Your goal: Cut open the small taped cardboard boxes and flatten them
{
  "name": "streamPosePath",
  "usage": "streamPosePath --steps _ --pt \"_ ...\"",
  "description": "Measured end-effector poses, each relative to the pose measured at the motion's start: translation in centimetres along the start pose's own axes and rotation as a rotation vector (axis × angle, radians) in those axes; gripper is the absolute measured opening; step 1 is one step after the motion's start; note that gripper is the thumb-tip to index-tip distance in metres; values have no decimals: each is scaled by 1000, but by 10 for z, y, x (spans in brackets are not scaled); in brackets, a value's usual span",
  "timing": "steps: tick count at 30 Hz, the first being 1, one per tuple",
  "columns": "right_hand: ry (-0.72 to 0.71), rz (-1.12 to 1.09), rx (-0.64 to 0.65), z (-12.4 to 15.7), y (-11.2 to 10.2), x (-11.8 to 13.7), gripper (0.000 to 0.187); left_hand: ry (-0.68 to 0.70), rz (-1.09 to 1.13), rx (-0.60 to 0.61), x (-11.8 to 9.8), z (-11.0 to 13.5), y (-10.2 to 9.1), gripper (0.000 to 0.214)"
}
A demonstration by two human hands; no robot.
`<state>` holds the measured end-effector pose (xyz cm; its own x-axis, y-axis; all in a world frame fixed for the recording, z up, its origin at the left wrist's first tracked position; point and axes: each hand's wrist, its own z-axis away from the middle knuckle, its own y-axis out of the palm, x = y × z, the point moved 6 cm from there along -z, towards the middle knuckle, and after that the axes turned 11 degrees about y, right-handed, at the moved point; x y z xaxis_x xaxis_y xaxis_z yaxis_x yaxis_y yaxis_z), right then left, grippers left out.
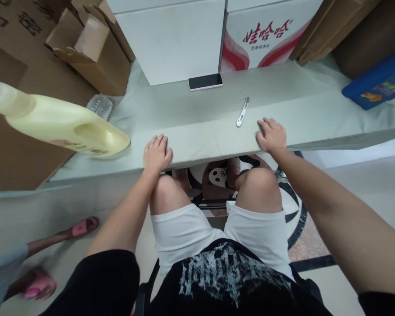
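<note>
My left hand [156, 152] lies flat on the near edge of the pale grey-green table [197, 105], fingers stretched out and holding nothing. My right hand [271, 135] rests palm down on the same edge, fingers loosely spread, also holding nothing. A small white pen-like tool [242, 113] lies on the table just left of and beyond my right hand, apart from it. A dark phone [206, 81] leans at the foot of a white box [171, 39] at the back.
A big yellow plastic jug [59, 125] lies on its side at the table's left, with a clear bottle [99, 105] behind it. Cardboard boxes stand at the back left and right, a red-printed white carton [266, 35] behind, a blue pack [378, 85] at far right. Another person's feet in pink sandals [82, 227] are at lower left.
</note>
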<state>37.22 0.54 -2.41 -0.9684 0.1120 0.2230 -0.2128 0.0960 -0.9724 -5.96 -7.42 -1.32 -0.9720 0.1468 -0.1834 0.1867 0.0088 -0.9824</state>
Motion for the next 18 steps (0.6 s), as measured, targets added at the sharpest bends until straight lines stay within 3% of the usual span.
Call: streamPosePath --steps 18 --pt "-46 -109 -62 1 5 -2 56 -55 -39 -33 0 5 -2 57"
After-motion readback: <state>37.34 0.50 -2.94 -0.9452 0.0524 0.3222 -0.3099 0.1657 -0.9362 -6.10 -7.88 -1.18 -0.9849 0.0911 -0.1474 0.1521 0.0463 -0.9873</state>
